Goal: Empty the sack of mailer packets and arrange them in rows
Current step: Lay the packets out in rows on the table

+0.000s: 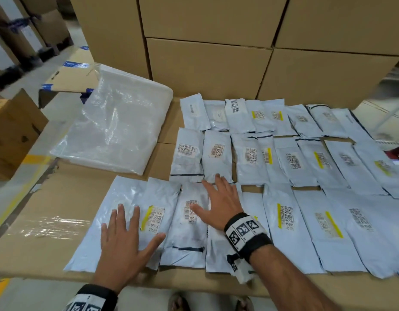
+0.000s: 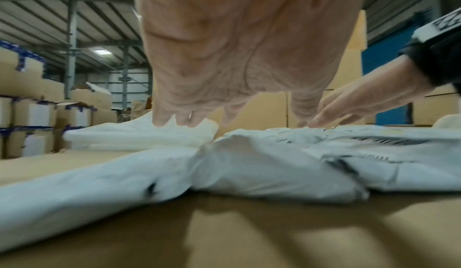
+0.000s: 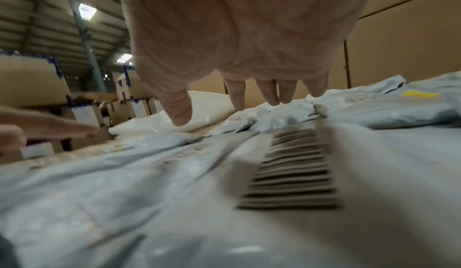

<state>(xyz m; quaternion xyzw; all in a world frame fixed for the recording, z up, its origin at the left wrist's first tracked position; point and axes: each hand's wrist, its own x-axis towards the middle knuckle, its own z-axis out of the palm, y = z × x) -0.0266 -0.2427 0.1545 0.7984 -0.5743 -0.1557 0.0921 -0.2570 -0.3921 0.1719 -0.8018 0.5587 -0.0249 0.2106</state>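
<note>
Pale grey mailer packets [image 1: 283, 151] with barcode labels lie in three rows on the cardboard surface [image 1: 48, 223]. The clear plastic sack [image 1: 117, 122] lies flat and folded at the back left, also seen as the white sack [image 2: 139, 134]. My left hand [image 1: 124, 241] lies flat, fingers spread, over the leftmost packets [image 1: 126, 198] of the near row. My right hand [image 1: 218, 203] lies flat with straight fingers on the neighbouring packet [image 1: 189, 223]. In the right wrist view my right hand [image 3: 237, 75] hangs with straight fingers over a labelled packet [image 3: 294, 165]. Neither hand grips anything.
Tall stacked cardboard boxes [image 1: 216, 48] form a wall right behind the far row. More boxes [image 1: 12, 131] stand to the left on the floor, beside a yellow floor line [image 1: 34, 158]. Bare cardboard lies left of the near row.
</note>
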